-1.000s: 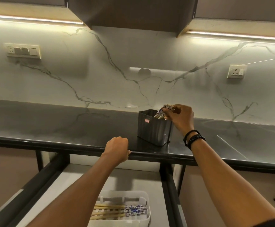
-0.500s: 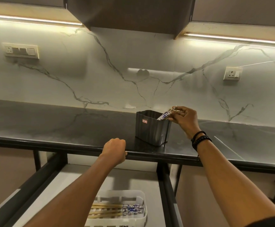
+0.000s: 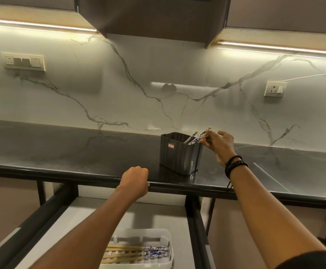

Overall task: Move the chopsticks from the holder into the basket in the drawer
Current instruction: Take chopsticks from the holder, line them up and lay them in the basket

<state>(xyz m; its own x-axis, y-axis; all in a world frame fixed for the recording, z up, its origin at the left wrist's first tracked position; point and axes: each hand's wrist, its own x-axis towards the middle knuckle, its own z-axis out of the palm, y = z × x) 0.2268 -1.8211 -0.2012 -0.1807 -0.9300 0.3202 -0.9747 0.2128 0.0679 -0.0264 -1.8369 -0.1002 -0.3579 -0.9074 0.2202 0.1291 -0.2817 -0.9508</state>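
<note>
Observe dark ribbed holder [image 3: 178,154] upright on the dark worktop [image 3: 80,152], near its front edge, small red label on the facing side. See blue-and-white patterned chopsticks [image 3: 196,136] leaning rightward out of the holder's open top. Record right grip [image 3: 219,145] at the holder's right rim, fingertips [image 3: 204,140] pinched on the top ends of those chopsticks; cannot tell how many sit in the pinch. Note black beaded bracelets [image 3: 236,164] on that wrist. Record left grip [image 3: 134,180] as a fist curled over the worktop's front edge, left of the holder and apart from it. Below, find drawer [image 3: 158,214] standing open, white slotted basket [image 3: 170,247] on its floor toward the near right. Count several stored chopsticks [image 3: 135,253] flat in the basket, side by side, patterned ends to the right. On the marble wall behind, log a switch plate [image 3: 24,61] at left and a socket [image 3: 275,88] at right.
</note>
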